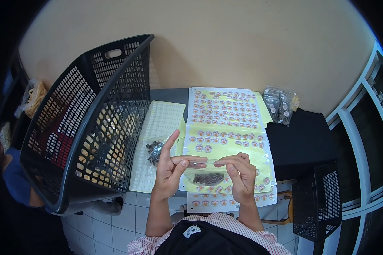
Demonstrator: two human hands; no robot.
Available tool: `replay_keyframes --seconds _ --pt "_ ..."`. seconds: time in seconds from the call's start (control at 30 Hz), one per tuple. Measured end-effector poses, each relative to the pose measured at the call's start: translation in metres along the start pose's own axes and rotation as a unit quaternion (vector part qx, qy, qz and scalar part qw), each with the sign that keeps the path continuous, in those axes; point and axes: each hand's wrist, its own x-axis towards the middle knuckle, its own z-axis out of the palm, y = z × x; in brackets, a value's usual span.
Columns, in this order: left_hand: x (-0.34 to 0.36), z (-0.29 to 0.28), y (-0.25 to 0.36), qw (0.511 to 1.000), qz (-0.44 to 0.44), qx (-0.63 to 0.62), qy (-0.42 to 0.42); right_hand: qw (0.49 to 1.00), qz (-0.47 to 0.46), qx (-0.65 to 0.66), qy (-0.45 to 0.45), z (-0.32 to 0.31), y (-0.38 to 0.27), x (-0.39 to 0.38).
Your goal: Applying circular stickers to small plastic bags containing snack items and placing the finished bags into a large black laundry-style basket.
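Between my two hands a clear plastic bag [206,174] is stretched by its top edge, with dark twisted pieces lying in its lower part. My left hand [168,172] pinches the left end of that edge between thumb and fingers, with one finger raised. At the right end, my right hand [241,174] grips the edge between its thumb and bent fingers. Under the bag lie yellow sheets of round stickers [225,114], some rows partly used. Another clear bag of dark pieces [154,149] rests left of my left hand, on a pale printed sheet [164,114].
A large black plastic basket [102,97] with filled bags inside stands at the left. Several labelled filled bags [281,105] lie at the back right on a black cloth [304,136]. Another black basket [317,206] sits lower right by a wooden chair [285,212]. A person in blue [19,178] is at far left.
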Motion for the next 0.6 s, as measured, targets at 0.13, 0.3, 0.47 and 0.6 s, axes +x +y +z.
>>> replay_keyframes --seconds 0.13,0.3,0.47,0.6 --pt "0.007 0.003 -0.009 1.000 0.026 -0.004 -0.010 0.997 -0.018 -0.064 0.044 -0.008 0.004 0.001" --pt "0.019 0.000 -0.014 0.991 0.083 0.082 -0.063 0.991 -0.050 -0.092 0.088 -0.017 0.008 0.001" --pt "0.024 0.012 -0.022 0.998 0.031 -0.020 -0.052 0.990 -0.039 -0.044 0.132 -0.018 0.015 0.003" --pt "0.022 0.021 -0.031 0.998 0.026 -0.027 -0.046 0.990 -0.029 -0.022 0.136 -0.014 0.020 -0.003"
